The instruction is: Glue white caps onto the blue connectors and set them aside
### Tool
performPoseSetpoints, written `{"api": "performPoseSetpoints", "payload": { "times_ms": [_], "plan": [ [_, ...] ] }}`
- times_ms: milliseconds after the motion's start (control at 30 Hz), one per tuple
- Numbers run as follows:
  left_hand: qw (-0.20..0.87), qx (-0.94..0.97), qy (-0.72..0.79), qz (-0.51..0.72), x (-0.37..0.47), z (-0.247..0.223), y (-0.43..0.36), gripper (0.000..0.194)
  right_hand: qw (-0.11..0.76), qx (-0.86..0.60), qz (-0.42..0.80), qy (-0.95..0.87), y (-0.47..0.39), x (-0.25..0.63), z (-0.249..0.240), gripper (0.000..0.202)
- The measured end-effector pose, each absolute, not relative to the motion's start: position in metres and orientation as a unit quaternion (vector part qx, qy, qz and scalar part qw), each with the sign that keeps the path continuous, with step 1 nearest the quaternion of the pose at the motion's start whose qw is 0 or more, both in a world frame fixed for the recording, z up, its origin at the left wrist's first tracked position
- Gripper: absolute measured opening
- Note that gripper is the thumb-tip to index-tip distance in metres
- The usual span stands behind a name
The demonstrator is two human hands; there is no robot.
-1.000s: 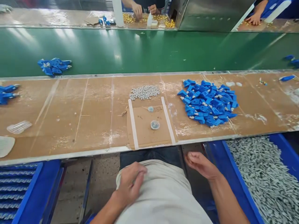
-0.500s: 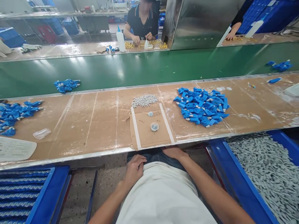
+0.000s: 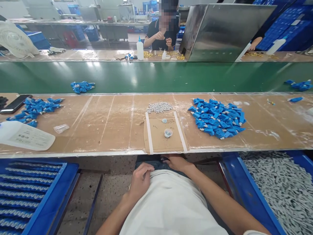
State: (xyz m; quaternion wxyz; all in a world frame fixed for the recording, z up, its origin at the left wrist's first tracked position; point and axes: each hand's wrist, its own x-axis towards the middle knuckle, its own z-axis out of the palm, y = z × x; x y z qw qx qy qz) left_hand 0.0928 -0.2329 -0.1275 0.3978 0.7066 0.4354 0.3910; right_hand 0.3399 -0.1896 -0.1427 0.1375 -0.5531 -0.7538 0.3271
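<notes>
My left hand [image 3: 141,178] rests on my lap beside the white shirt, its fingers loosely bent, the thumb apart, and nothing in it. Also low on the lap, just under the table edge, lies my right hand [image 3: 176,162]; its fingers are partly hidden, and I see nothing held. In front of both hands a cardboard mat [image 3: 160,143] with two white tape strips lies on the table. On it are a small round cup [image 3: 168,133] and a small pale disc [image 3: 164,120]. Behind the mat is a heap of small grey pieces [image 3: 159,107].
A large pile of blue parts [image 3: 217,118] lies right of the mat, with more blue parts [image 3: 36,107] at left. A white jug [image 3: 26,135] lies on the left side. Blue trays [image 3: 65,174] flank my lap. Beyond the green belt [image 3: 146,76] sits a person [image 3: 156,34].
My view has tilted and shifted, so the table appears lower at left. My right hand has drawn slightly inward on the lap. The person across has raised both hands.
</notes>
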Motion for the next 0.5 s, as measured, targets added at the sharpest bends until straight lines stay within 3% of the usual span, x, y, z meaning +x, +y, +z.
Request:
{"api": "performPoseSetpoints", "payload": {
  "times_ms": [200,300,367,500],
  "plan": [
    [0.453,0.645,0.450,0.420,0.103,-0.079,-0.243,0.024,0.302,-0.510,0.421,-0.686,-0.258,0.338,-0.105,0.029],
    [0.599,0.557,0.434,0.377,0.117,-0.046,-0.237,0.020,0.479,-0.428,0.544,-0.540,-0.273,0.328,-0.068,0.039],
    [0.716,0.486,0.373,0.336,0.127,-0.023,-0.229,0.027,0.573,-0.362,0.583,-0.448,-0.267,0.322,-0.045,0.037],
    [0.846,0.351,0.249,0.316,0.139,0.017,-0.211,0.032,0.595,-0.342,0.555,-0.470,-0.236,0.314,-0.006,0.038]
  ]
}}
